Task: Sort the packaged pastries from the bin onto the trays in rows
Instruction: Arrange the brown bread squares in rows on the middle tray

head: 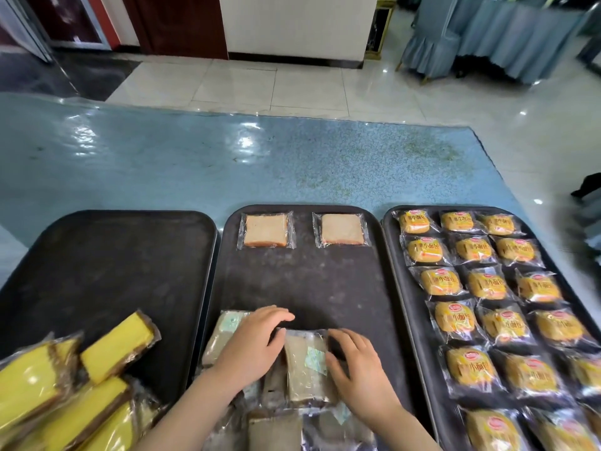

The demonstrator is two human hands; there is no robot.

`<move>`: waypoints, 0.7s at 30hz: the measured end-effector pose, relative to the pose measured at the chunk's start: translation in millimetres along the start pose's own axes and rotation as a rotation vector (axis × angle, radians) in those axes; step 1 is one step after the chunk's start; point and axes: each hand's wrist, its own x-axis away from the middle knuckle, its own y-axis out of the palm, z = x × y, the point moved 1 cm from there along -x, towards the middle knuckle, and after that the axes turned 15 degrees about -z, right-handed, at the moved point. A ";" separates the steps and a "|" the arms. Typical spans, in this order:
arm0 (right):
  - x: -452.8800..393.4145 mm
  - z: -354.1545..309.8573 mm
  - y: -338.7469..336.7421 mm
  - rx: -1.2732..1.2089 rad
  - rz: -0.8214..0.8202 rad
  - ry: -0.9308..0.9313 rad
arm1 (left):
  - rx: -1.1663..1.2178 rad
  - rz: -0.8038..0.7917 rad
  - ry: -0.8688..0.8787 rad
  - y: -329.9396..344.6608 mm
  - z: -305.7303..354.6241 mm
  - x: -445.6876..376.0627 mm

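Three dark trays lie side by side on a blue table. The middle tray (309, 281) has two clear-wrapped pale square pastries (266, 230) (342, 229) at its far end and a pile of greyish wrapped pastries at its near end. My left hand (252, 345) and my right hand (356, 369) are on either side of one greyish pastry (305, 362) on top of that pile, fingers touching its wrapper. The left tray (107, 265) holds wrapped yellow cake slices (117, 345) at its near end. The right tray (395, 288) is filled with rows of yellow packaged buns (478, 281).
The blue plastic-covered table (227, 164) stretches beyond the trays. White tiled floor (260, 83) lies past it, with blue-draped chairs and tables (487, 37) at the back right. A dark object (590, 187) shows at the right edge.
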 end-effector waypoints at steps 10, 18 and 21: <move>46.5 -15.3 24.3 0.040 -0.155 -0.072 | -0.099 -0.079 0.027 22.3 0.7 44.7; 53.4 -28.7 15.1 -0.322 0.003 -0.078 | 0.055 0.027 0.078 15.9 9.7 54.5; 58.8 -40.7 1.0 -0.551 0.086 -0.082 | 0.222 0.085 0.076 11.8 13.6 58.0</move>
